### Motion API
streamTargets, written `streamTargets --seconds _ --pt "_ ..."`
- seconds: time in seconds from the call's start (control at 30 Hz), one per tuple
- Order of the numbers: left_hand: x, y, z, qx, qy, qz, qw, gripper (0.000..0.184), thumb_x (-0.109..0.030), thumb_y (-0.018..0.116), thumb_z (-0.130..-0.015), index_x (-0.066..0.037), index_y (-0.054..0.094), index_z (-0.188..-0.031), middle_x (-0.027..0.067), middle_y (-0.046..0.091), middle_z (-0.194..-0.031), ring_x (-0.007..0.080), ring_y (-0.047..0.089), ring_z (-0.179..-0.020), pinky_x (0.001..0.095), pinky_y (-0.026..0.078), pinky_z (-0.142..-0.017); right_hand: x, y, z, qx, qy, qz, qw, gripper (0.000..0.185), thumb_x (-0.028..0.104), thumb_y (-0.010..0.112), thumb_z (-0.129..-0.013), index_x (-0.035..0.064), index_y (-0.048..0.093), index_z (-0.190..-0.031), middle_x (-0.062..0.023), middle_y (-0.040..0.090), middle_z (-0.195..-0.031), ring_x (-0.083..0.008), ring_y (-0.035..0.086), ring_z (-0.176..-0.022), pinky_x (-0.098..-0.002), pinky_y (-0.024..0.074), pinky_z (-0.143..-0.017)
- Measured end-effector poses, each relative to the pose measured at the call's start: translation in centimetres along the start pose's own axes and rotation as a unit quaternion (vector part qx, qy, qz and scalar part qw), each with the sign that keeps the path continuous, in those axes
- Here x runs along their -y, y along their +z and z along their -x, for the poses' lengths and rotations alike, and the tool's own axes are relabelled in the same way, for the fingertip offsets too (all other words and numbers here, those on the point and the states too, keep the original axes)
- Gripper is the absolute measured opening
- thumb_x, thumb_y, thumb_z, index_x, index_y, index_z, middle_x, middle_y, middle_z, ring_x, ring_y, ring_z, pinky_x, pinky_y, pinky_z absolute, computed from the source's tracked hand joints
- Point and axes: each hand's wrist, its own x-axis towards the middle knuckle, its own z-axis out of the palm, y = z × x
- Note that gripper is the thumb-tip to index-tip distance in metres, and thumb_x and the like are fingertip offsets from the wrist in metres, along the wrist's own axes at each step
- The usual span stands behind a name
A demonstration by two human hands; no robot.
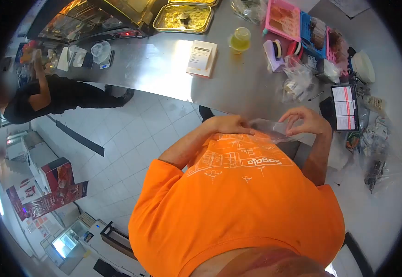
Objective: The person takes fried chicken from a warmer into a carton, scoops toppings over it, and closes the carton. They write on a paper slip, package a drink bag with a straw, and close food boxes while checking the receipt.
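One big steel counter (pixel 150 69), and right by its near edge there's a bag (pixel 266 125): thin, see-through, kinda crumpled. It's between right hand (pixel 308 121), thumb and fingers pinching one end, and left hand (pixel 228 124), curled at the other, can't tell if pinching.

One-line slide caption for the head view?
Left hand and right hand hold clear plastic beside a metal counter.

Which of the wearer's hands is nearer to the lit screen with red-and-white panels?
Right. The right hand is close beside the lit screen in view; the left hand is farther away, across the clear plastic.
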Motion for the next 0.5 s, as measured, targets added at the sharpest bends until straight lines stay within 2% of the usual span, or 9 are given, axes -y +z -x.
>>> streamTargets --seconds 0.03,0.1,0.17,0.23,0.27,0.3,0.37,0.43,0.5 --pt "1.5 -0.3 1.3 -0.132 0.130 0.023 0.982 0.039 -0.031 0.070 -0.094 -0.001 0.065 -0.118 0.0157 0.070 -0.105 0.0261 0.065 -0.096 0.0389 0.052 -0.086 -0.1 0.3 -1.7 -0.009 0.010 -0.002 1.000 0.025 0.007 0.074 -0.084 -0.0007 0.072 -0.107 -0.0085 0.075 -0.086 -0.0141 0.069 -0.087 -0.0295 0.0508 -0.084" --pt "2.8 -2.7 3.9 -0.240 0.139 0.025 0.961 0.030 -0.021 0.073 -0.091 -0.002 0.065 -0.114 0.0130 0.069 -0.103 0.0232 0.065 -0.092 0.0371 0.053 -0.080 -1.5 0.8 -5.9 -0.029 0.029 -0.003 0.999 0.029 0.010 0.071 -0.088 -0.0009 0.069 -0.114 -0.0078 0.075 -0.085 -0.0129 0.068 -0.084 -0.0301 0.0508 -0.083" --pt "2.5 -5.2 6.8 -0.324 0.160 -0.001 0.932 0.026 -0.015 0.074 -0.089 -0.002 0.065 -0.110 0.0113 0.068 -0.103 0.0208 0.066 -0.089 0.0351 0.054 -0.076 0.2 2.3 -10.7 -0.031 0.008 0.038 0.999 0.028 0.012 0.068 -0.091 -0.0006 0.069 -0.116 -0.0072 0.075 -0.086 -0.0114 0.068 -0.083 -0.0295 0.0511 -0.080" --pt "2.6 -7.1 9.0 -0.381 0.191 -0.058 0.903 0.026 -0.012 0.075 -0.088 -0.001 0.064 -0.107 0.0105 0.068 -0.103 0.0189 0.066 -0.088 0.0330 0.055 -0.074 2.0 4.6 -16.0 -0.052 -0.054 0.075 0.994 0.024 0.014 0.065 -0.095 0.0000 0.069 -0.114 -0.0052 0.073 -0.084 -0.0099 0.066 -0.081 -0.0286 0.0514 -0.076" --pt "3.1 -7.6 9.4 -0.443 0.193 0.001 0.876 0.026 -0.011 0.075 -0.087 0.000 0.064 -0.107 0.0103 0.067 -0.104 0.0187 0.066 -0.089 0.0325 0.055 -0.074 2.5 5.7 -18.4 -0.071 -0.104 0.095 0.988 0.022 0.014 0.063 -0.096 0.0003 0.069 -0.112 -0.0035 0.071 -0.082 -0.0093 0.065 -0.080 -0.0280 0.0515 -0.073" --pt "3.6 -7.9 9.5 -0.500 0.192 0.061 0.842 0.026 -0.010 0.075 -0.087 0.001 0.064 -0.107 0.0101 0.067 -0.106 0.0184 0.066 -0.091 0.0321 0.055 -0.075 2.9 6.6 -20.0 -0.115 -0.092 0.045 0.988 0.019 0.014 0.062 -0.097 0.0006 0.068 -0.108 -0.0027 0.069 -0.079 -0.0089 0.064 -0.078 -0.0275 0.0507 -0.071" --pt "5.2 -9.1 10.0 -0.508 0.162 0.194 0.823 0.031 -0.010 0.077 -0.085 0.001 0.064 -0.110 0.0097 0.067 -0.109 0.0182 0.067 -0.093 0.0329 0.056 -0.079 3.5 7.7 -22.1 -0.202 -0.067 -0.056 0.976 0.015 0.014 0.059 -0.098 0.0012 0.066 -0.100 -0.0010 0.065 -0.075 -0.0082 0.062 -0.075 -0.0265 0.0492 -0.066" --pt "7.5 -11.0 11.2 -0.407 0.098 0.334 0.844 0.040 -0.011 0.081 -0.082 0.002 0.063 -0.116 0.0094 0.068 -0.112 0.0182 0.068 -0.095 0.0355 0.056 -0.085 4.4 8.6 -22.6 -0.238 -0.071 -0.057 0.967 0.013 0.013 0.058 -0.098 0.0022 0.062 -0.093 0.0003 0.062 -0.072 -0.0067 0.060 -0.072 -0.0255 0.0472 -0.063" --pt "9.1 -11.9 12.2 -0.276 0.134 0.322 0.895 0.033 -0.013 0.076 -0.087 0.002 0.066 -0.115 0.0092 0.069 -0.109 0.0163 0.066 -0.099 0.0323 0.053 -0.088 4.2 9.3 -23.1 -0.262 -0.103 -0.032 0.959 0.013 0.012 0.056 -0.098 0.0033 0.059 -0.089 0.0005 0.060 -0.072 -0.0057 0.059 -0.070 -0.0246 0.0454 -0.061"
